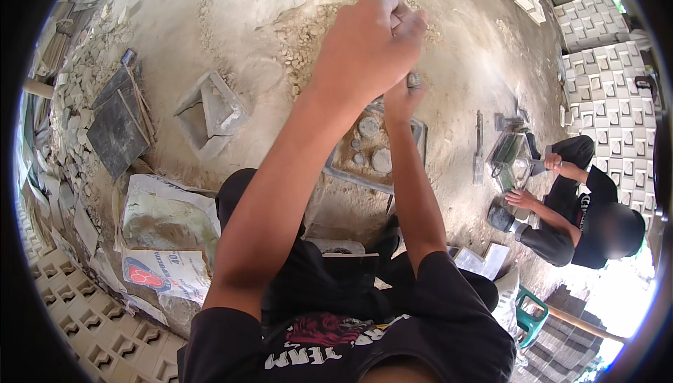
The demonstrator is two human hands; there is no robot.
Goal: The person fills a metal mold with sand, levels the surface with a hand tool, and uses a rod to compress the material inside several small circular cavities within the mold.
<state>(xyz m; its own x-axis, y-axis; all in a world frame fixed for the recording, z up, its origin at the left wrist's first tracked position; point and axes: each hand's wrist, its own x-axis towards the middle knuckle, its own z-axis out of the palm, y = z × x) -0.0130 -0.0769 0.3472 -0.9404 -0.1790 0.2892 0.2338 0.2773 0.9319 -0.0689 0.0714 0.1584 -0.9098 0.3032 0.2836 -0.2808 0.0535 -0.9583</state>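
My left hand (389, 25) is raised in front of me, its fingers curled into a fist; whatever it may grip is hidden. Just below and partly behind it, my right hand (403, 99) is closed too. A small grey dusty lump (413, 80) shows at its top, and I cannot make out what it is. Beneath both forearms a metal mould frame (359, 184) lies on the ground. Round grey discs (381, 160) of different sizes sit inside it, partly covered by my right forearm.
On the left lie a hollow square concrete block (235, 113), a dark slab (116, 130) and an opened paper sack (175, 271) with powder. At right a seated co-worker (561, 207) handles a metal frame (510, 162). Patterned blocks (606, 95) are stacked behind, near a green plastic chair (531, 320).
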